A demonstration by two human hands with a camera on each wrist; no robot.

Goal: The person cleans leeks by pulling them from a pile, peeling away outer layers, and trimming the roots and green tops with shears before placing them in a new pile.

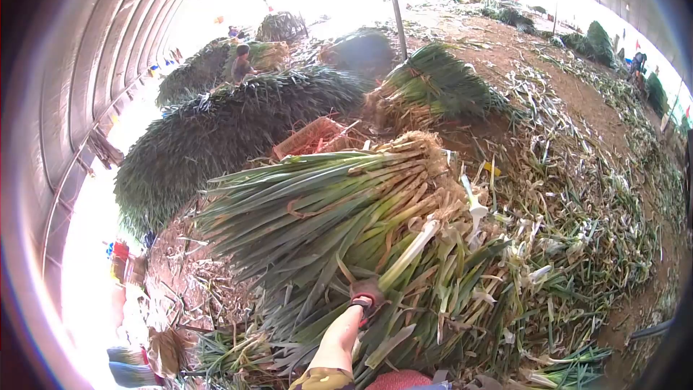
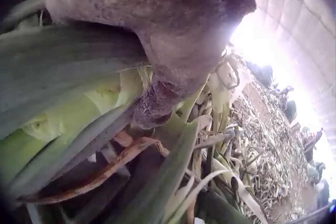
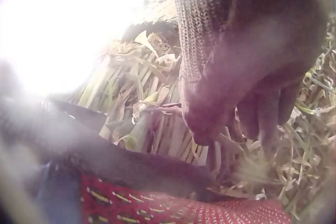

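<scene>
My gloved left hand (image 1: 367, 291) grips a big green onion (image 1: 410, 254) low on its leaves, the pale stalk pointing up and right. In the left wrist view, the thumb of that left hand (image 2: 173, 35) curls over the broad green leaves (image 2: 58, 71). Just beyond lies a large heap of green onions (image 1: 325, 195), roots toward the upper right. My right hand (image 3: 241, 71) is outside the head view. In its wrist view, it wears a knitted glove, and its fingers hang loosely downward with nothing visible between them, above red patterned cloth (image 3: 131, 203).
Stripped leaves and peelings (image 1: 563, 245) cover the ground to the right. Behind the heap sits a reddish crate (image 1: 314, 137). Long dark-green onion piles (image 1: 216, 130) and another bundle (image 1: 440, 83) stand farther back, near a pole (image 1: 395, 7). A person (image 1: 242, 65) is among the piles.
</scene>
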